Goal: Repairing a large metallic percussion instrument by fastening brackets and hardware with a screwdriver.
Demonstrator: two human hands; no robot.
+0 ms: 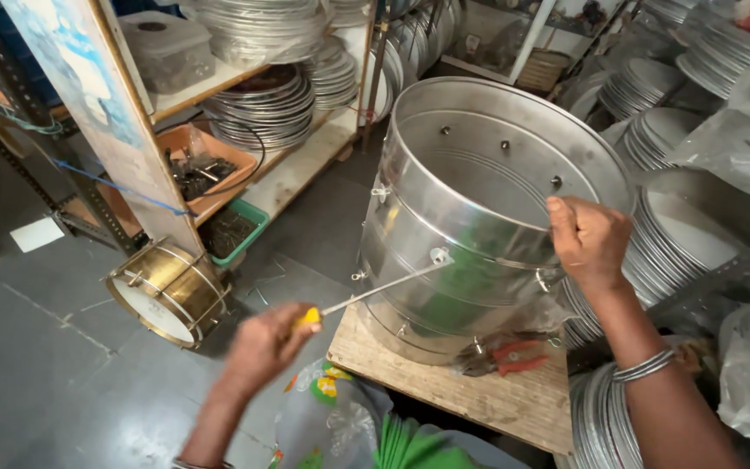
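On the wooden board (479,395) stands a tilted steel drum shell (470,226), its upper rim clasped under the right hand (588,239), while the left hand (266,343), below-left of the shell, fists a yellow-handled screwdriver (375,291) whose tip touches the shell's side fitting.

Count of items in view, by kind

There were two bare hands, the left hand (264,343) and the right hand (588,236); one large shiny steel drum shell (470,217); one yellow-handled screwdriver (375,291); one pair of red-handled pliers (503,356); one small brass-sided drum (169,291); one wooden board (470,395); one orange plastic tray (206,161); one green plastic tray (234,230). Stacked metal rings (262,108) were too many to count.
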